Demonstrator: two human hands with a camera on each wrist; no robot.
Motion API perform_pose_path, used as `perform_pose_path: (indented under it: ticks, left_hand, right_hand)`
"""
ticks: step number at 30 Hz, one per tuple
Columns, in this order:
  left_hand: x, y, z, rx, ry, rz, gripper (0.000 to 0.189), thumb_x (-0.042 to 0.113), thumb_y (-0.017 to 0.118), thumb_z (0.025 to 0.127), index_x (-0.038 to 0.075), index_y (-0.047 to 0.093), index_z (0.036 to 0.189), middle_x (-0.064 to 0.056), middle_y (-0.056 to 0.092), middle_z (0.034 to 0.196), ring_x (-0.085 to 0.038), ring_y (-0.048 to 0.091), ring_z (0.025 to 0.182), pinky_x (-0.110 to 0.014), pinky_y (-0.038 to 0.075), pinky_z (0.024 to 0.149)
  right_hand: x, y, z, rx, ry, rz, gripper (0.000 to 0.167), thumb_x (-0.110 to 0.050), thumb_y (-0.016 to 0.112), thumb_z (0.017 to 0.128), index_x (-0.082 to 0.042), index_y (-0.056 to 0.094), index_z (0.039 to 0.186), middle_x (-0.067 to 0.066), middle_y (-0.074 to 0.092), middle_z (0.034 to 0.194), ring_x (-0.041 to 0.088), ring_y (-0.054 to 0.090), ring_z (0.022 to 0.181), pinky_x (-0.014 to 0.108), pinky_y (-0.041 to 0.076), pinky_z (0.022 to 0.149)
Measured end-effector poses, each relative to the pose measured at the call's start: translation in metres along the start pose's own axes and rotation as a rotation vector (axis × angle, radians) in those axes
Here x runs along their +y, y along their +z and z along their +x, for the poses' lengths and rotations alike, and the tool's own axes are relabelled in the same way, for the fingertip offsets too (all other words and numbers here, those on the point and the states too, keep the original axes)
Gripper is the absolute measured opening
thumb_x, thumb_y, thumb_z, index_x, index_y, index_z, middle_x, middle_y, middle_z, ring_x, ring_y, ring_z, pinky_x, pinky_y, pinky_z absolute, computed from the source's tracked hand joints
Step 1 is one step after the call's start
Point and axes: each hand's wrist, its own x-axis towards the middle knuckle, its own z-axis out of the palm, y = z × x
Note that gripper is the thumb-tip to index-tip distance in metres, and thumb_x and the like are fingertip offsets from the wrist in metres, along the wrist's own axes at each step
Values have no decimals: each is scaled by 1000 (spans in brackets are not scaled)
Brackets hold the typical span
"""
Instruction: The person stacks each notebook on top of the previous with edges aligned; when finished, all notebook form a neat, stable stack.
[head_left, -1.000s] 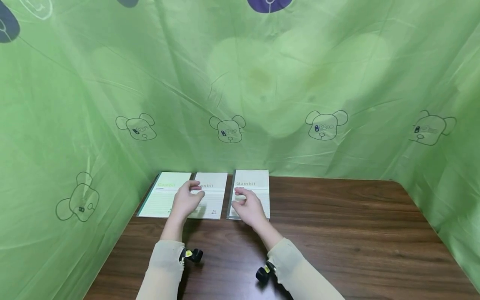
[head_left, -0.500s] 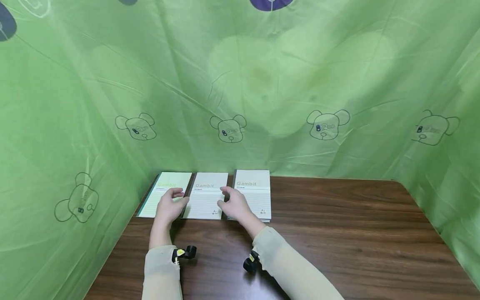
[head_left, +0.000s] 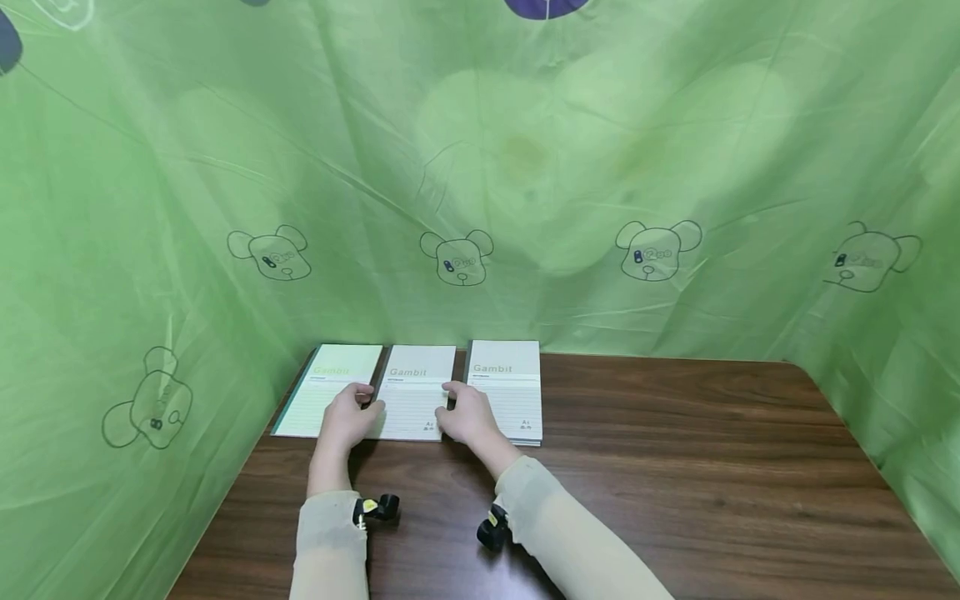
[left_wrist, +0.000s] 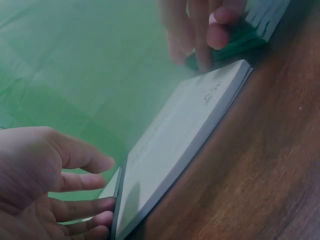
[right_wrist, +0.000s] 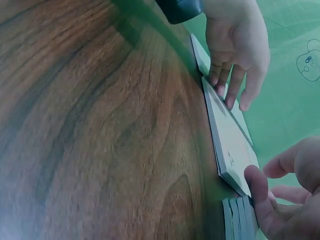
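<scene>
Three places along the table's back edge hold "Gambit" notebooks. In the middle lies a white notebook (head_left: 411,408) with a dark spine, flat on the table. My left hand (head_left: 347,418) is at its left side; in the left wrist view the fairly straight fingers (left_wrist: 102,204) meet the spine while the thumb stands apart. My right hand (head_left: 468,415) is at its right side, thumb (right_wrist: 257,182) right at the near corner in the right wrist view. Neither hand wraps round the notebook. Left of it lies a greenish-white notebook (head_left: 307,408), partly behind my left hand.
On the right sits a stack of several notebooks (head_left: 517,396), close beside my right hand. The brown wooden table (head_left: 697,467) stretches right and forward. A green curtain (head_left: 555,167) with bear drawings rises behind and at both sides.
My right hand has moved left from over the right stack to the middle notebook's right edge. My left hand has moved left off the middle notebook, then slightly back to its left edge.
</scene>
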Motion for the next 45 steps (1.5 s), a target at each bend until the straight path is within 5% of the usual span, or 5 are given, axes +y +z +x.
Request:
perform_pose_path:
  ticks: [8, 19, 26, 33, 45]
  left_hand:
    - [2, 4, 1, 4, -30, -69, 46, 18, 71, 101, -3, 63, 140, -31, 64, 139, -48, 58, 132, -61, 47, 110]
    - [0, -6, 3, 44, -123, -630, 59, 9, 75, 102, 0, 51, 155, -22, 65, 136, -18, 67, 106, -20, 54, 82]
    - [-3, -9, 6, 66, -168, -907, 64, 7, 74, 104, -4, 44, 159, -11, 71, 125, -7, 74, 93, -23, 62, 82]
    - [-2, -9, 5, 49, -127, -903, 52, 7, 74, 104, -6, 56, 151, 4, 73, 112, -5, 69, 98, -18, 57, 84]
    - [10, -32, -7, -119, -106, -901, 62, -3, 68, 102, -4, 45, 159, -2, 69, 121, -10, 71, 88, -27, 59, 70]
  right_hand:
    - [3, -3, 0, -33, -6, 109, 50, -8, 68, 95, 3, 66, 144, 20, 72, 138, 21, 74, 70, 33, 62, 69]
    - [8, -1, 0, 6, 20, 171, 52, -11, 67, 91, 3, 67, 141, 15, 75, 133, 31, 72, 118, 41, 58, 102]
    - [1, -2, -4, -22, 98, 399, 52, -15, 68, 101, 6, 61, 148, 11, 80, 112, 23, 79, 86, 34, 61, 81]
    - [5, 2, -5, -41, 84, 600, 54, -3, 72, 100, 10, 57, 150, 18, 77, 110, 15, 74, 74, 22, 52, 64]
    - [10, 1, -11, -36, 72, 745, 59, -4, 75, 101, 8, 52, 155, 16, 74, 112, 11, 70, 74, 22, 53, 65]
